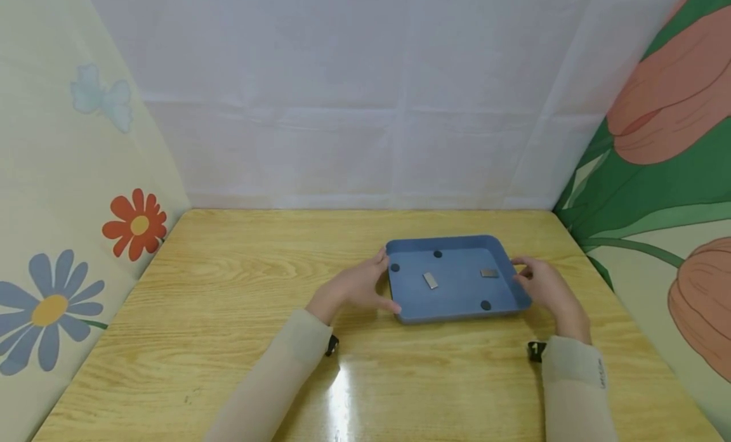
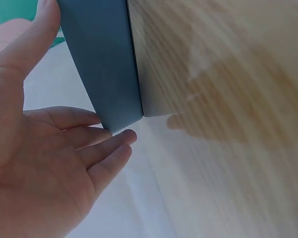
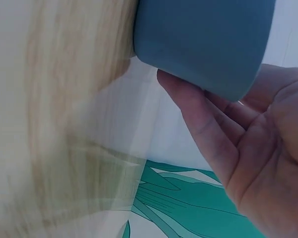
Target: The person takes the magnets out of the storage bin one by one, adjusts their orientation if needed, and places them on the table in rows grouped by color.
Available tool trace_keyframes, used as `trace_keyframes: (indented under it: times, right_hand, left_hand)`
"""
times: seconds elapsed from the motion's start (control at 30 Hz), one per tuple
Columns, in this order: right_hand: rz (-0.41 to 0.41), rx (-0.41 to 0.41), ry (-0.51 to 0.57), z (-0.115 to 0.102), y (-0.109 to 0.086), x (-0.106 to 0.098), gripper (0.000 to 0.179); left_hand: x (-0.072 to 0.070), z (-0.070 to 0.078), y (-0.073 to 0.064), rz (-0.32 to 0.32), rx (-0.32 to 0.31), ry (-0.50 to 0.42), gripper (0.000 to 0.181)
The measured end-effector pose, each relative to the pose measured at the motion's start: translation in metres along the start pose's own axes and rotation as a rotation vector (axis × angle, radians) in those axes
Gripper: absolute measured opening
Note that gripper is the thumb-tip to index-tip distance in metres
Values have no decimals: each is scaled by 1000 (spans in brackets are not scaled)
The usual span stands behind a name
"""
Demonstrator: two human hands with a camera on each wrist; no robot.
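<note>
Pale sleeves reach in from the bottom edge, the left sleeve (image 1: 268,382) slanting to the right and the right sleeve (image 1: 577,391) nearly straight, with small dark lettering on its outer side. A small black object shows at the inner edge of each cuff. Between the two bare hands lies a shallow blue tray (image 1: 457,290), flat on the wood-grain desk (image 1: 240,264), right of the middle.

On the tray's left side is the left hand (image 1: 356,286), its grip wide: the thumb touches the near corner and the fingers, nearly straight, rest by the far corner. On the other side is the right hand (image 1: 554,293), its grip narrower, with bent fingers touching the outer wall near the far corner; I cannot tell whether it pinches the rim.

Inside the tray are three dark round discs, one by the left wall (image 1: 395,267), one near the back (image 1: 438,254) and one near the front right (image 1: 486,305). Two small silvery rectangles lie apart from each other, a tilted one (image 1: 430,280) left of the middle and a level one (image 1: 488,273) toward the right wall. White cloth (image 1: 342,99) hangs behind the desk.
</note>
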State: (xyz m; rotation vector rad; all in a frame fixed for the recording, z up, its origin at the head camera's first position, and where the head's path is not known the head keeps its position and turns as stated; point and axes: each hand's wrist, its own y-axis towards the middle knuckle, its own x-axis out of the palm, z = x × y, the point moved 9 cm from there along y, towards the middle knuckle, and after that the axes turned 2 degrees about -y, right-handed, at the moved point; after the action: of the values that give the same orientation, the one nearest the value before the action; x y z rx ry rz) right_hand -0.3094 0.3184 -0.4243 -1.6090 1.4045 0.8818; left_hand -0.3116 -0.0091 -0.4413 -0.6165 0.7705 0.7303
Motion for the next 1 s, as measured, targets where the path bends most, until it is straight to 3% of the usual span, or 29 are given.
trace_keyframes:
  times: [0.27, 0.47, 0.7, 1.0]
  right_hand:
    - [-8, 18, 21, 3, 1, 1, 47]
    - [-8, 10, 22, 3, 1, 1, 49]
    - [-6, 18, 28, 7, 0, 3, 49]
    - [13, 18, 28, 7, 2, 4, 48]
  left_hand:
    - [-3, 5, 2, -9, -2, 30, 117]
    - [-10, 20, 6, 7, 66, 77, 105]
    - [-16, 33, 22, 59, 95, 152, 89]
    - [-14, 40, 42, 100, 117, 268, 81]
